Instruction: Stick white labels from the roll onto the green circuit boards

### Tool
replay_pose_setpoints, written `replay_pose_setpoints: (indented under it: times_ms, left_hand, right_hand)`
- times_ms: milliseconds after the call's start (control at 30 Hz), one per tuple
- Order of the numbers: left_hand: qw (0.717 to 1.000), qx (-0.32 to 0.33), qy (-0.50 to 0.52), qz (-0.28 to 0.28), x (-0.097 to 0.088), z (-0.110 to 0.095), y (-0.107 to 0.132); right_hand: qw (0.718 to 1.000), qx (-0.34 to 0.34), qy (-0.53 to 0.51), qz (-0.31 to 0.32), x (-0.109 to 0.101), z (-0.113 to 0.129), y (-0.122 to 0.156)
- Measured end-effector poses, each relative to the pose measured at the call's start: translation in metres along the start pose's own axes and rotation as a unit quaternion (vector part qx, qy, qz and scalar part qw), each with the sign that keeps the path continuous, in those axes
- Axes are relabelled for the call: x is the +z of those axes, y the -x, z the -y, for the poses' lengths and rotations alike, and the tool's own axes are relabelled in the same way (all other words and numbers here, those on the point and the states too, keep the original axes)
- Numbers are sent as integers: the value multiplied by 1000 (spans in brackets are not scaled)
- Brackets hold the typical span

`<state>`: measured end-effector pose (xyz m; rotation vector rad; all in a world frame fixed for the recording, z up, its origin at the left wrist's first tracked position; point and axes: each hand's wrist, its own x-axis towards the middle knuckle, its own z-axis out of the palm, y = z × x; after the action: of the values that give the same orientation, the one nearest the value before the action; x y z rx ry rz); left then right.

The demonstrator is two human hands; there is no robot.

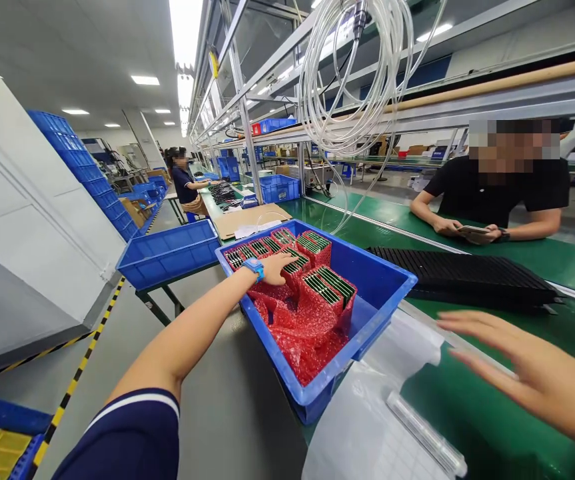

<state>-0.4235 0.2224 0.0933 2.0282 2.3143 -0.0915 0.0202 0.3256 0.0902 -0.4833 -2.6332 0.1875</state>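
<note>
Circuit boards (322, 288) stand in stacks in red bubble wrap (307, 340), inside a blue plastic crate (380, 270) at the edge of the green bench (497, 420). Left hand (272, 267) lies palm-down on a wrapped stack, fingers loose; grip cannot be told. Right hand (527, 370) open, empty, above bench, right of crate. Black trays (462, 277) lie just beyond.

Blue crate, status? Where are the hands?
Left hand on red bubble-wrapped circuit boards in blue plastic crate. Right hand open, holding nothing, over green bench mat. Black tray beside crate, not blocking.
</note>
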Motion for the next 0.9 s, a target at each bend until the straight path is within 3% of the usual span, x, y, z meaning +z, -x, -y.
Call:
replay_pose_setpoints:
  times_ms: [67, 133, 200, 267, 400, 567, 733, 900]
  left_hand:
    - [999, -6, -35, 2, 2, -1, -3]
    - [998, -12, -69, -4, 3, -4, -10]
    - [995, -5, -96, -11, 3, -6, -19]
    - [993, 26, -115, -11, 2, -5, -24]
    - [986, 108, -129, -2, 1, 2, -19]
    - [980, 151, -131, 9, -7, 5, 14]
    - [979, 153, -118, 61, -17, -5, 46]
    - [981, 122, -100, 109, -24, -11, 56]
  right_hand:
    - [998, -22, 26, 52, 13, 20, -54]
    - [993, 0, 57, 99, 32, 42, -101]
    - [980, 64, 67, 177, 55, 61, -134]
    - [970, 100, 64, 214, 77, 75, -153]
    - [961, 160, 69, 214, 107, 91, -163]
    - [955, 220, 64, 190, 114, 87, -165]
    - [955, 238, 42, 171, 117, 92, -172]
    - [963, 206, 6, 172, 124, 117, -179]
